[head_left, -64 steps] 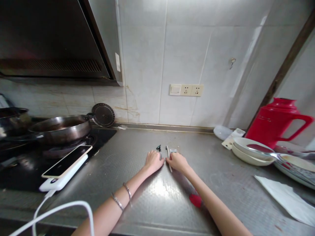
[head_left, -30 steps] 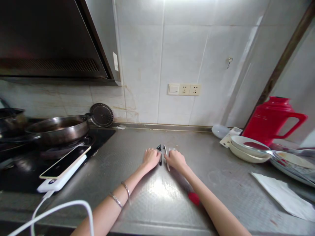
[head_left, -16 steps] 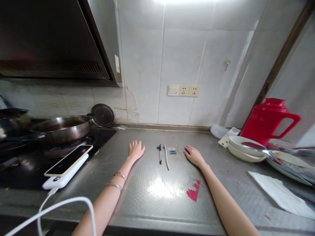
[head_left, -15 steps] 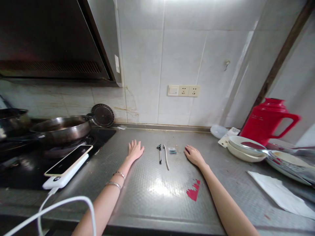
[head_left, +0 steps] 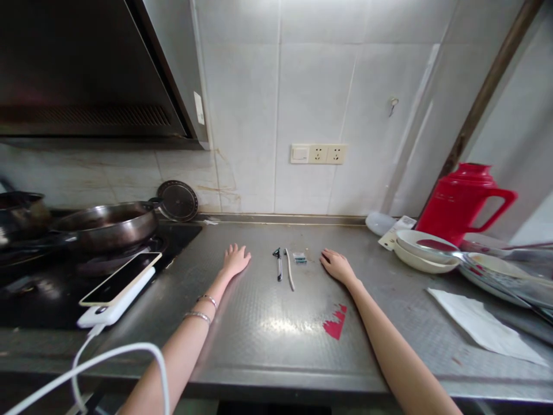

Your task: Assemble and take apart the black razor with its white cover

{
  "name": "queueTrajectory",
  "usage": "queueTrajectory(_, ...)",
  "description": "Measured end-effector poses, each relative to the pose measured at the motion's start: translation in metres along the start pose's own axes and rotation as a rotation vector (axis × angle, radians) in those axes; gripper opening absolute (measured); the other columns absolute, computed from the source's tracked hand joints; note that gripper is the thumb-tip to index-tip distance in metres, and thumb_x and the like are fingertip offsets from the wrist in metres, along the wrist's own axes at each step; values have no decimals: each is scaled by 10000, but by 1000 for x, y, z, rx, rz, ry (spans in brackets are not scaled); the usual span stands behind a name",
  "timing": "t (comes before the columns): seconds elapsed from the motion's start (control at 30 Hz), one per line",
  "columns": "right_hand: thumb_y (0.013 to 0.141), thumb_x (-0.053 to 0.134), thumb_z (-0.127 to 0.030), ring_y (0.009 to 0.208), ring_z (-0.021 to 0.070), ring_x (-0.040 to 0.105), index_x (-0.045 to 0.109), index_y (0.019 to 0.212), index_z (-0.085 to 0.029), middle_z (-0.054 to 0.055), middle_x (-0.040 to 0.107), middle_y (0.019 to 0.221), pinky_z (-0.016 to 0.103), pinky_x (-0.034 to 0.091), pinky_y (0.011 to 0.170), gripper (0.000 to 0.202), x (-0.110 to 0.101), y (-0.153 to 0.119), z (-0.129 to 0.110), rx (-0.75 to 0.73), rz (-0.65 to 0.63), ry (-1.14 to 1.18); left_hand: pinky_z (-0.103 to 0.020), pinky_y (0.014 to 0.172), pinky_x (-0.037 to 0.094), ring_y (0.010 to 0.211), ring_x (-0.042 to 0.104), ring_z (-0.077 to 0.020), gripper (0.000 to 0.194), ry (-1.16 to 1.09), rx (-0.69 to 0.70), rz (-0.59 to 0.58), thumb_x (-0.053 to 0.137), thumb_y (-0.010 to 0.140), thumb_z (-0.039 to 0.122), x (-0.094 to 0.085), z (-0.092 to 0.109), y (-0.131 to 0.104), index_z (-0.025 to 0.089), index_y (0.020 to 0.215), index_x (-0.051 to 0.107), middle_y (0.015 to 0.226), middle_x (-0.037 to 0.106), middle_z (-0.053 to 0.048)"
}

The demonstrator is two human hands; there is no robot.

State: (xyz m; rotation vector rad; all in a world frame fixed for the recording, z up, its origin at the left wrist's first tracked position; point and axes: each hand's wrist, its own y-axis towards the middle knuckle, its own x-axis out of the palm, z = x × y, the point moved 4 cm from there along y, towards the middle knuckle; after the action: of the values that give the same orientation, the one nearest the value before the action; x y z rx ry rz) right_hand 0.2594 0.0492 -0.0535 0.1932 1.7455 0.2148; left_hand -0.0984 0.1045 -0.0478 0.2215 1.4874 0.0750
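My left hand [head_left: 235, 259] lies flat on the metal counter [head_left: 259, 351], fingers spread and nothing held. Resting palm down on the right, my right hand [head_left: 337, 266] is also empty, its fingers stretched out. Between the two hands lie a small razor [head_left: 279, 266] with a dark head, a thin, slightly bent white stick [head_left: 290, 271] and a small clear packet or case [head_left: 299, 258] with a teal part. The packet is closest to my right hand; the razor is closest to my left. Neither hand touches any of them.
On the left, a phone [head_left: 123, 279] on a white power bank with a cable lies by the stove, below a steel pan [head_left: 108, 227]. A red thermos [head_left: 462, 202], stacked bowls [head_left: 425, 262] and white paper [head_left: 484, 323] are at right. A red patch [head_left: 335, 323] marks the counter.
The camera view has shifted slightly, so everything appears a little higher and most things a little further left. Both hands and the small items keep their places on the counter.
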Motion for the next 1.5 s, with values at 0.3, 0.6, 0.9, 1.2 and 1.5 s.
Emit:
queueTrajectory(0.3, 868, 349, -349, 1239, 204, 412, 580, 1167, -176, 101, 484, 1329, 339, 289, 1012, 416, 4, 3, 3, -6, 2, -15, -440, 999, 257, 1290, 306, -323, 499, -12, 8, -2, 283, 870, 447, 0, 0, -1, 195, 1268, 447, 1384, 387, -153)
queueTrajectory(0.6, 862, 353, -344, 1239, 204, 412, 589, 1153, -198, 91, 481, 1333, 337, 298, 1005, 402, 5, 4, 4, -3, 1, -10, -439, 1006, 245, 1296, 296, -316, 480, -28, -4, -5, 292, 869, 446, 1, 0, -1, 214, 1255, 457, 1386, 388, -135)
queueTrajectory(0.9, 867, 339, -359, 1233, 207, 420, 585, 1161, -181, 102, 492, 1322, 328, 301, 1001, 423, 5, 3, 4, -18, 14, -24, -444, 1006, 235, 1290, 299, -323, 480, -39, 3, 1, 290, 867, 443, 0, 1, -3, 199, 1244, 461, 1381, 389, -147)
queueTrajectory(1.2, 851, 372, -342, 1213, 209, 442, 605, 1128, -211, 85, 510, 1306, 330, 323, 982, 385, 3, 2, 2, 8, 25, -15, -352, 930, 334, 1123, 461, -238, 323, -117, -50, 129, 357, 866, 337, -21, 18, -11, 192, 1075, 556, 1158, 568, -109)
queueTrajectory(1.5, 855, 349, -361, 1206, 214, 451, 613, 1123, -193, 94, 521, 1294, 330, 330, 978, 413, 3, 3, 3, -4, 29, -22, -352, 789, 423, 964, 581, -273, 389, -85, 111, -6, 443, 791, 434, -22, 115, -21, 137, 968, 622, 1015, 644, -153)
